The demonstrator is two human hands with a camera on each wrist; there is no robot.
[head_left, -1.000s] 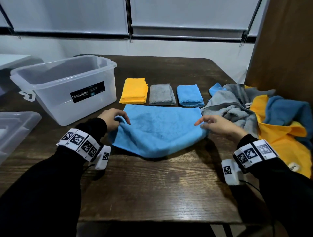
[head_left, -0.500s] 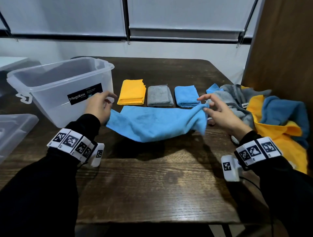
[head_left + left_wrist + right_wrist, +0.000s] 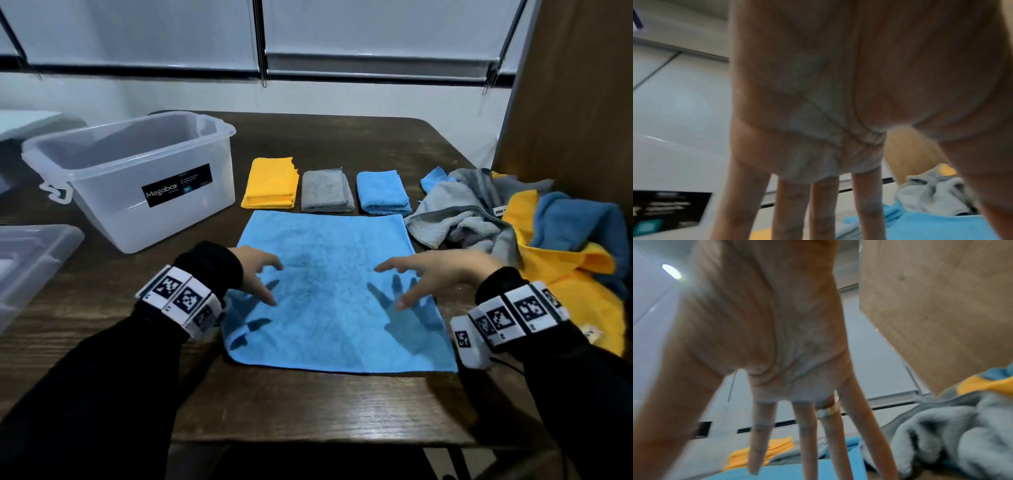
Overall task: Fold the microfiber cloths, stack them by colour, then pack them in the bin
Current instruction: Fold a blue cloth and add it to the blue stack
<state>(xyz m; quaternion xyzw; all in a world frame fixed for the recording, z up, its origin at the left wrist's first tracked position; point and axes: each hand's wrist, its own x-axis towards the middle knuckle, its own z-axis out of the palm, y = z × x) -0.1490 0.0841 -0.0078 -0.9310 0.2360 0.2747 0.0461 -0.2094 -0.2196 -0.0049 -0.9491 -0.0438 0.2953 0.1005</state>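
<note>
A light blue cloth lies spread flat on the dark wooden table in front of me. My left hand hovers over its left side with fingers spread, holding nothing. My right hand hovers over its right side, fingers straight and apart. Both wrist views show the fingers extended above the blue cloth. Behind it lie folded stacks: yellow, grey and blue. The clear bin stands at the left.
A heap of unfolded grey, yellow and blue cloths fills the table's right side, against a wooden panel. A clear lid lies at the far left. Bare table runs along the near edge.
The blue cloth was held up by its corners, then laid out flat. Both hands let go and moved back over its near half, fingers spread.
</note>
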